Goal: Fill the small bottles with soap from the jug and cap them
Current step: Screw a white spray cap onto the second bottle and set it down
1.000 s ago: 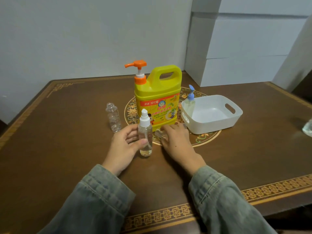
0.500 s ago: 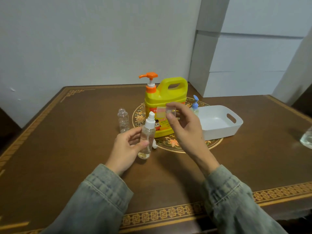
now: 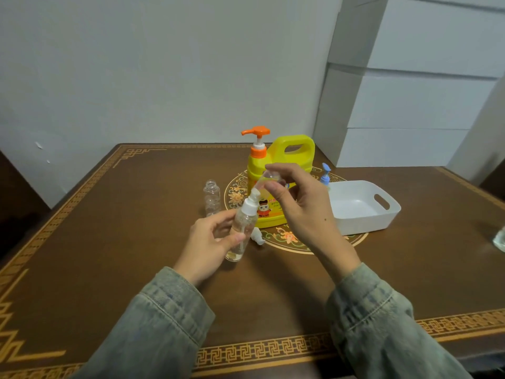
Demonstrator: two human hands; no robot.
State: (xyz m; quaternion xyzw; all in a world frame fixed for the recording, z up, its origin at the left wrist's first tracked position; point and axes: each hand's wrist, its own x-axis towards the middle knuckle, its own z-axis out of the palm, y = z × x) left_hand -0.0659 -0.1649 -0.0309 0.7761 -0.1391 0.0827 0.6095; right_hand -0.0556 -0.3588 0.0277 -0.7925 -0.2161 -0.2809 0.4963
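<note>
Left hand [image 3: 207, 242] grips a tilted spray bottle [image 3: 241, 231] above the brown worktop [image 3: 109, 242] with gold edging; right hand [image 3: 297, 203] pinches a clear cap [image 3: 269, 178] over it. Behind stands the yellow soap jug [image 3: 284, 170], its label too blurry to read, by a white wall [image 3: 164, 64].

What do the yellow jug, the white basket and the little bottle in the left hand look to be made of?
Jug: opaque plastic by the look, smooth with a slight sheen, handle moulded in one piece. Basket: matte white plastic, probably, with thin walls and a cut-out grip. Bottle: clear; you can see through to the tube inside. Likely thin plastic, though glass cannot be ruled out.
</note>
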